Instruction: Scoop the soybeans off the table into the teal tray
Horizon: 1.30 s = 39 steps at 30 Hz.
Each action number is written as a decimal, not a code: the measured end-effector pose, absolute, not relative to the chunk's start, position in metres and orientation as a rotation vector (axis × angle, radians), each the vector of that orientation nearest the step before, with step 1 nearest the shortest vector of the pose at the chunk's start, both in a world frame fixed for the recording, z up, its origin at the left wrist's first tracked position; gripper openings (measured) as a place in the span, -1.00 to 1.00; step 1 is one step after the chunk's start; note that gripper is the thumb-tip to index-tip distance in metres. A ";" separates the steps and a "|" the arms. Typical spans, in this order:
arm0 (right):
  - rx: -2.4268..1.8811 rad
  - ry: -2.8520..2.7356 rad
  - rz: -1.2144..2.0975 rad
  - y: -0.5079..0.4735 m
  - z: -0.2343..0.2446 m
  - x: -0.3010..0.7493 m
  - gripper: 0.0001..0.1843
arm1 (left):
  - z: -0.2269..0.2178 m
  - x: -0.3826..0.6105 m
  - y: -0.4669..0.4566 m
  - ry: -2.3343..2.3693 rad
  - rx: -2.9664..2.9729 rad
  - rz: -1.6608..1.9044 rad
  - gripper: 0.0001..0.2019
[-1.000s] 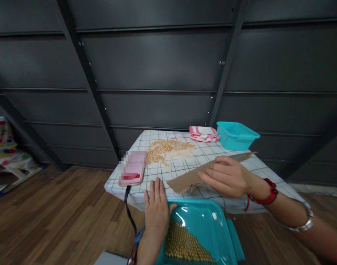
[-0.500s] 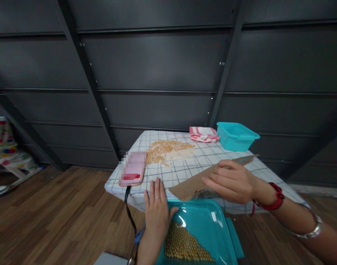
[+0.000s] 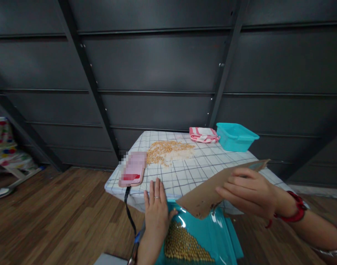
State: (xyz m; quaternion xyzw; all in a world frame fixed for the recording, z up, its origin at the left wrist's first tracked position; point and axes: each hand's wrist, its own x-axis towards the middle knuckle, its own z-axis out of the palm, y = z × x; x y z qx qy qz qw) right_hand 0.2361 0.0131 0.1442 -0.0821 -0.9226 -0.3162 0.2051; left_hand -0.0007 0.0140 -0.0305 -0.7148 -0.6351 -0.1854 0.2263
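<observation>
My left hand [image 3: 156,211] grips the left rim of a teal plastic tray [image 3: 215,235] held at the table's near edge, fingers straight over the rim and thumb inside. A heap of yellow beans [image 3: 182,244] lies in the tray's lower left corner. My right hand [image 3: 248,191] is closed on a brown piece of cardboard [image 3: 205,197], which is tilted with its torn lower end over the tray. Further back on the checked tablecloth [image 3: 185,171] lies a spread pile of yellow beans mixed with white grains [image 3: 168,150].
A pink phone-like object [image 3: 133,169] with a black cord lies at the table's left edge. A folded pink-and-white cloth [image 3: 203,134] and a teal tub [image 3: 236,137] sit at the back right. Dark metal wall panels stand behind; wood floor lies all around.
My right hand has drawn the cardboard toward me and to the right, off the table surface until its lower end hangs over the tray. My left hand and the tray have stayed in place.
</observation>
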 end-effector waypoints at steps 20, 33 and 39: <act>-0.250 -2.386 -1.110 0.045 0.123 0.212 -0.81 | -0.032 0.005 0.012 -1.668 -1.870 -0.679 -0.22; -0.356 -2.461 -0.981 0.018 0.130 0.212 -0.77 | -0.032 0.005 0.011 -1.722 -1.889 -0.682 -0.24; -0.366 -2.415 -1.096 0.032 0.117 0.206 -0.76 | -0.032 0.005 0.011 -1.740 -1.899 -0.665 -0.24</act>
